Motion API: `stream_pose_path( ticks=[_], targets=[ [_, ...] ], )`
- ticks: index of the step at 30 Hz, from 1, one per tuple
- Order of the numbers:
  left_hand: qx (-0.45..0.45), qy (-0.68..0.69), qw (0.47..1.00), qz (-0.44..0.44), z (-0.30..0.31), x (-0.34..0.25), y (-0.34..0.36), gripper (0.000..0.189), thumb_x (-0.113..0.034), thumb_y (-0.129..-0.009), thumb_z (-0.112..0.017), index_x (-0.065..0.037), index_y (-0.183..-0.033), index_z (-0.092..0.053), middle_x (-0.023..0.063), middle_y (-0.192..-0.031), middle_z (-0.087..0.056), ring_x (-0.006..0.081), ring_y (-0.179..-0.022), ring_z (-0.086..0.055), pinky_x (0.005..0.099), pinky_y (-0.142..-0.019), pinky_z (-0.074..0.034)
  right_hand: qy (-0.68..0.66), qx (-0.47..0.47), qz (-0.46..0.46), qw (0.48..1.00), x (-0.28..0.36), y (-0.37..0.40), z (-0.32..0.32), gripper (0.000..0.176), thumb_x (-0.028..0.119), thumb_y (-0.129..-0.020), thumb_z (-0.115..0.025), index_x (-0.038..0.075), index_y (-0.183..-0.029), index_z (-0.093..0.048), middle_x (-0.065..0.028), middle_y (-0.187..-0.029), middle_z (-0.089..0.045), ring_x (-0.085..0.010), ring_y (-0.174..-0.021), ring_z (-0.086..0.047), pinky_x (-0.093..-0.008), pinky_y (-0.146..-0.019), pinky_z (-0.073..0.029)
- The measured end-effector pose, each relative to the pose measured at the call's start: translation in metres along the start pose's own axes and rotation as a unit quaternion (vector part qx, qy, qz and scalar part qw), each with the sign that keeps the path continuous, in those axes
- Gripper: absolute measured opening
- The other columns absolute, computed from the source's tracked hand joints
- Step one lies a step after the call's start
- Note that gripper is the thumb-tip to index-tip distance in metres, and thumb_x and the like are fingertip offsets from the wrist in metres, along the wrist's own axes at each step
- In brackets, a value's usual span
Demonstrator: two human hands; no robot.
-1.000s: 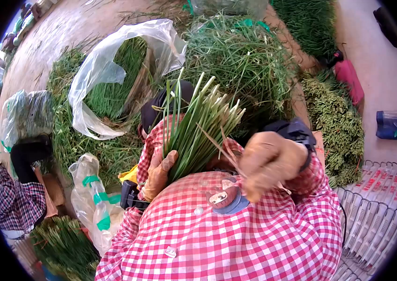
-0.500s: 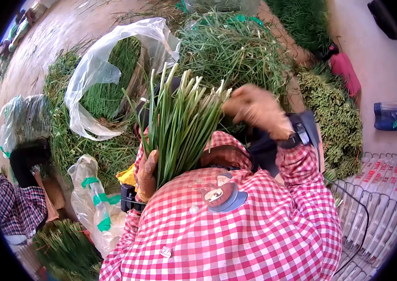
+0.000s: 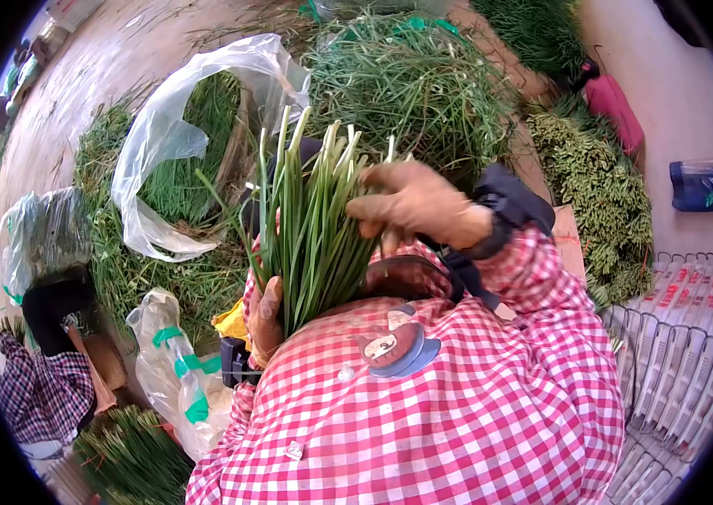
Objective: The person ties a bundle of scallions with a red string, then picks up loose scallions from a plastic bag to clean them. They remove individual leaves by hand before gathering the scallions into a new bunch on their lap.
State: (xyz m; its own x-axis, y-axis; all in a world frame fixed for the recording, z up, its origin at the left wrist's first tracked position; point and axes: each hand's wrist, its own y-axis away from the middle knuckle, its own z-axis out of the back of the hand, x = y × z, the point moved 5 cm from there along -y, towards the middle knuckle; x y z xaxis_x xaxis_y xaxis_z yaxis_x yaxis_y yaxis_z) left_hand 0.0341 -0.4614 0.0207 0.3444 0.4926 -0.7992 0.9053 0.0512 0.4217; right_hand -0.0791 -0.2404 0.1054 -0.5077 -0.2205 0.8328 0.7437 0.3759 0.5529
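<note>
1. One bunch of green stalks (image 3: 314, 227) is held upright just beyond the checked shirt (image 3: 457, 421), its pale ends pointed away.
2. The lower part of the bunch is grasped by the left hand (image 3: 266, 324), with the thumb laid against the stalks.
3. The side of the bunch, nearer the pale ends, is reached by the right hand (image 3: 424, 202), its fingers partly curled; whether any stalk is pinched cannot be told.
4. Sorting or tidying seems to be in hand; for stray stalks to be picked out, a firm left grip and a light right touch are called for.
5. Farther off, a heap of loose stalks (image 3: 407, 101) is seen beside an opened plastic bag (image 3: 154, 126).
</note>
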Motion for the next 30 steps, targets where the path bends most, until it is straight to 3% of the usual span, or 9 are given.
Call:
stream_pose_path(
  ticks=[7,14,15,18,20,22,25,27,30],
  targets=[
    [0.010,0.019,0.999,-0.033,0.008,0.001,-0.001,0.042,-0.029,-0.094,-0.050,-0.001,-0.125,-0.049,0.0077,-0.108,-0.060,0.0151,-0.091,-0.058,0.0290,-0.081,-0.047,-0.196,0.164,0.059,0.965,0.018,0.007,-0.006,0.018,0.014,-0.088,-0.061,-0.003,-0.084,-0.065,-0.0016,-0.060,-0.058,-0.0037,-0.037,-0.048,-0.0156,-0.030,-0.036],
    [0.036,0.026,0.999,-0.030,0.012,0.004,-0.004,0.044,-0.023,-0.095,-0.047,-0.001,-0.133,-0.041,0.0097,-0.123,-0.053,0.0173,-0.108,-0.053,0.0308,-0.092,-0.042,-0.434,0.237,0.291,0.819,0.069,0.049,0.119,0.028,0.022,-0.095,-0.047,0.002,-0.116,-0.052,0.0006,-0.067,-0.056,-0.0060,-0.045,-0.047,-0.0206,-0.042,-0.042],
    [0.037,0.028,0.999,-0.029,0.009,0.003,-0.005,0.044,-0.022,-0.095,-0.047,-0.001,-0.134,-0.041,0.0099,-0.125,-0.052,0.0176,-0.109,-0.052,0.0311,-0.093,-0.042,-0.387,0.160,0.410,0.810,0.085,0.060,0.135,0.030,0.022,-0.096,-0.045,0.005,-0.120,-0.051,0.0004,-0.069,-0.057,-0.0074,-0.049,-0.051,-0.0230,-0.047,-0.045],
    [0.036,0.033,0.998,-0.034,0.003,-0.002,-0.003,0.045,-0.022,-0.095,-0.047,-0.002,-0.135,-0.040,0.0106,-0.128,-0.049,0.0186,-0.113,-0.050,0.0320,-0.096,-0.040,0.008,-0.337,0.244,0.909,0.076,0.053,0.141,0.039,0.024,-0.086,-0.055,-0.001,-0.116,-0.054,-0.0066,-0.078,-0.058,-0.0148,-0.062,-0.058,-0.0250,-0.053,-0.048],
    [0.038,0.028,0.998,-0.040,-0.006,-0.011,-0.001,0.046,-0.022,-0.095,-0.047,-0.002,-0.135,-0.039,0.0110,-0.131,-0.048,0.0192,-0.116,-0.049,0.0325,-0.098,-0.039,0.281,-0.124,0.217,0.927,-0.001,0.010,0.134,0.045,0.025,-0.090,-0.053,0.002,-0.128,-0.045,-0.0062,-0.099,-0.061,-0.0150,-0.080,-0.062,-0.0257,-0.060,-0.050],
    [0.065,0.019,0.997,-0.043,-0.018,-0.019,0.002,0.047,-0.021,-0.094,-0.047,-0.002,-0.136,-0.038,0.0114,-0.133,-0.046,0.0199,-0.119,-0.048,0.0331,-0.100,-0.038,0.119,0.026,-0.053,0.991,-0.025,0.010,0.061,0.059,0.044,-0.093,-0.049,0.002,-0.134,-0.040,-0.0130,-0.116,-0.060,-0.0227,-0.101,-0.061,-0.0317,-0.080,-0.051],
    [0.171,-0.098,0.978,-0.070,-0.035,-0.027,0.001,0.052,-0.012,-0.093,-0.047,-0.004,-0.142,-0.030,0.0117,-0.140,-0.039,0.0225,-0.125,-0.041,0.0334,-0.104,-0.032,-0.267,0.215,0.021,0.939,-0.038,0.006,-0.025,0.081,0.067,-0.085,-0.038,0.005,-0.136,-0.039,-0.0163,-0.129,-0.050,-0.0296,-0.117,-0.050,-0.0455,-0.103,-0.035],
    [0.255,-0.279,0.916,-0.131,-0.053,-0.036,-0.008,0.054,-0.010,-0.091,-0.053,-0.008,-0.141,-0.033,0.0150,-0.136,-0.044,0.0253,-0.117,-0.050,0.0332,-0.098,-0.039,-0.442,0.277,0.012,0.853,-0.038,-0.023,-0.034,0.074,0.063,-0.090,-0.033,0.005,-0.136,-0.038,-0.0140,-0.132,-0.048,-0.0285,-0.121,-0.045,-0.0463,-0.106,-0.031],
    [0.227,-0.664,0.628,-0.337,-0.079,-0.039,-0.016,0.060,-0.010,-0.083,-0.056,-0.017,-0.139,-0.036,0.0240,-0.136,-0.041,0.0439,-0.105,-0.053,0.0434,-0.087,-0.048,-0.398,0.168,0.159,0.888,-0.084,-0.084,-0.027,0.061,0.054,-0.094,-0.035,0.006,-0.133,-0.041,-0.0135,-0.134,-0.046,-0.0281,-0.120,-0.046,-0.0493,-0.103,-0.033]
  ],
)
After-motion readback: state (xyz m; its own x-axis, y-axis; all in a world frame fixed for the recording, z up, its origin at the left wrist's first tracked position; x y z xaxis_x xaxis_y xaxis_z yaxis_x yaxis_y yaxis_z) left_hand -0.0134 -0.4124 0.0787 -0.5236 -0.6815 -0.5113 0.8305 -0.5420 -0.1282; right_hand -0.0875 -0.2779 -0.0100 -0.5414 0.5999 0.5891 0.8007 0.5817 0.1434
